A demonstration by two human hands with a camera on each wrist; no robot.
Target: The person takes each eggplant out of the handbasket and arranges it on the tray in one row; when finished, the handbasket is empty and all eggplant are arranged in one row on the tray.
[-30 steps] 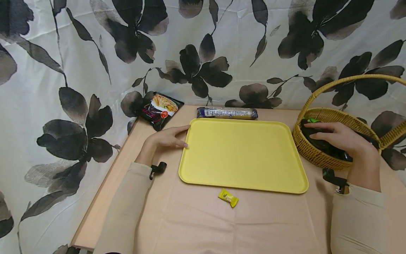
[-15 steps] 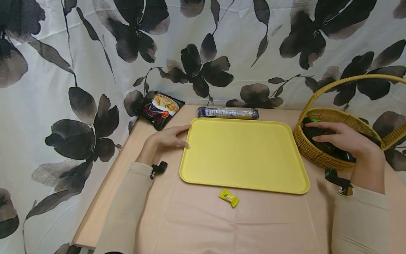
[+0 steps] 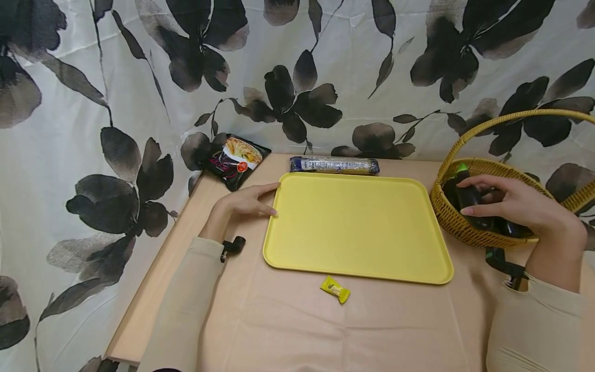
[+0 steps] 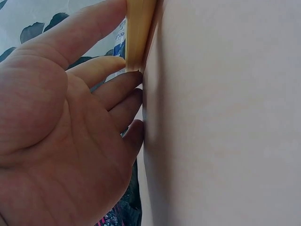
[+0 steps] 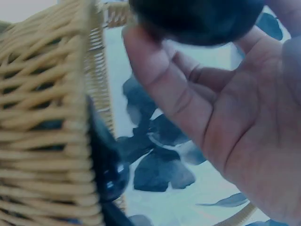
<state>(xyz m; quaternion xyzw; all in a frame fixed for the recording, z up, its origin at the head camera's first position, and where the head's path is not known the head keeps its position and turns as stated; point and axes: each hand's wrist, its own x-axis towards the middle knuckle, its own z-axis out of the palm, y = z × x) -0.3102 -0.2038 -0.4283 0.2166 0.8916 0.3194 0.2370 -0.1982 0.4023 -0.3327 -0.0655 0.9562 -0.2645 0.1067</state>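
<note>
In the head view, my right hand point(image 3: 525, 204) pinches a dark eggplant point(image 3: 468, 196) with a bright green cap, between thumb and fingers, over the wicker basket point(image 3: 460, 232). The right wrist view shows the eggplant's rounded dark end point(image 5: 197, 19) held above the basket's side, partly cut off by the frame. Another glossy dark item point(image 5: 110, 172) lies inside the basket. My left hand point(image 3: 244, 201) touches the left edge of the yellow tray point(image 3: 358, 227). Thumb and index finger meet the rim at separate spots, and the other fingertips rest against the tabletop in the left wrist view.
A yellow-wrapped candy point(image 3: 335, 289) lies in front of the tray. Behind it is a long silver-and-blue packet point(image 3: 333, 165). A black noodle packet point(image 3: 237, 160) leans at the back left. The basket's tall handle point(image 3: 506, 118) arches at the right. A floral curtain point(image 3: 297, 67) hangs behind.
My right hand has drawn back rightward, raising the eggplant from its lying position in the basket so its green cap shows. The left hand stays at the tray edge.
</note>
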